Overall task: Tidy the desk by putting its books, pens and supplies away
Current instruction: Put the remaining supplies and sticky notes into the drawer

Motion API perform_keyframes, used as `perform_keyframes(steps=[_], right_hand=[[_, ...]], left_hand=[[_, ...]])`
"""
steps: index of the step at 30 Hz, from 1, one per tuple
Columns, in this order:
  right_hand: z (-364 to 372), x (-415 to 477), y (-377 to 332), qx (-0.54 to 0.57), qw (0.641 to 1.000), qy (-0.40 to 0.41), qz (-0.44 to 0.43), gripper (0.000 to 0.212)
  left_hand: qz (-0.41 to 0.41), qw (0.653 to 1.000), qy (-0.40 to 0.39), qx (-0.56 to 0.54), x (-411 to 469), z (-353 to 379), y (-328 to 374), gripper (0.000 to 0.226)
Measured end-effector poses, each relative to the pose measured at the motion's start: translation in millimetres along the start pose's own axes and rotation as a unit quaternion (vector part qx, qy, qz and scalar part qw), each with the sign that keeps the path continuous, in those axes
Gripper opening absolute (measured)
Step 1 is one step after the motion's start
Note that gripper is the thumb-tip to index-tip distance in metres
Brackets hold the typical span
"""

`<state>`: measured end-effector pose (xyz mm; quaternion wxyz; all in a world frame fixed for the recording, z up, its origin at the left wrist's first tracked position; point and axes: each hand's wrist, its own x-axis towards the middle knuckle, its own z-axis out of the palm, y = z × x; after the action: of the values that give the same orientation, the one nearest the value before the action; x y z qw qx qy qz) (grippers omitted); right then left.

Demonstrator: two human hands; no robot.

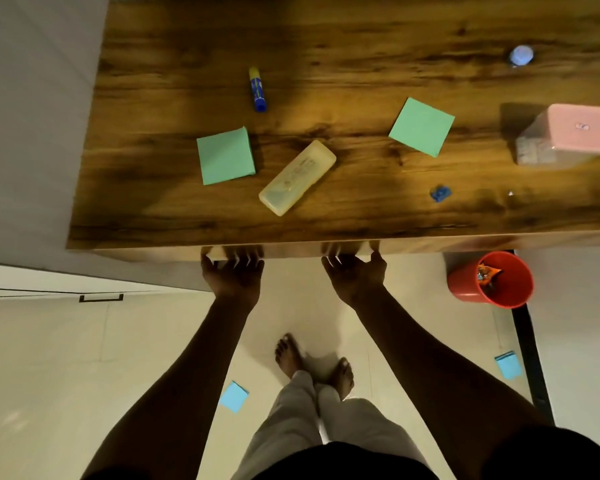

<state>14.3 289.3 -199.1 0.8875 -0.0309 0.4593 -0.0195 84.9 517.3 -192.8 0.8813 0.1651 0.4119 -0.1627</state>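
The left hand and right hand are held empty, fingers spread, at the front edge of the desk. The pencil case, just beyond, is best lifted first. The green note pads beside it and the glue stick farther back are then gathered.

Red bin holding wrappers on pale tiled floor, beside black leg

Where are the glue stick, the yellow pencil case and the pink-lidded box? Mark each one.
glue stick [257, 90], head view, middle of its blue barrel
yellow pencil case [297, 177], head view, centre of its lid
pink-lidded box [584, 129], head view, on the pink lid
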Motion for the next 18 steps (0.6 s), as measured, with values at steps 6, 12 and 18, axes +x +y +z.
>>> perform_keyframes(steps=[6,12,18], right_hand=[[-9.4,-1.0,0.9,0.035,0.999,-0.026,0.001,0.073],[-33.1,-20.0,9.5,0.003,1.0,0.009,-0.001,0.078],[-51.4,-68.4,6.8,-0.197,0.98,0.042,0.006,0.066]], left_hand=[[0.015,0.998,-0.009,-0.054,-4.0,-0.5,-2.7,0.066],[0.011,0.999,-0.001,-0.047,-23.9,-27.4,-3.8,0.054],[0.081,0.961,0.12,0.238,-71.1,-46.5,-0.8,0.052]])
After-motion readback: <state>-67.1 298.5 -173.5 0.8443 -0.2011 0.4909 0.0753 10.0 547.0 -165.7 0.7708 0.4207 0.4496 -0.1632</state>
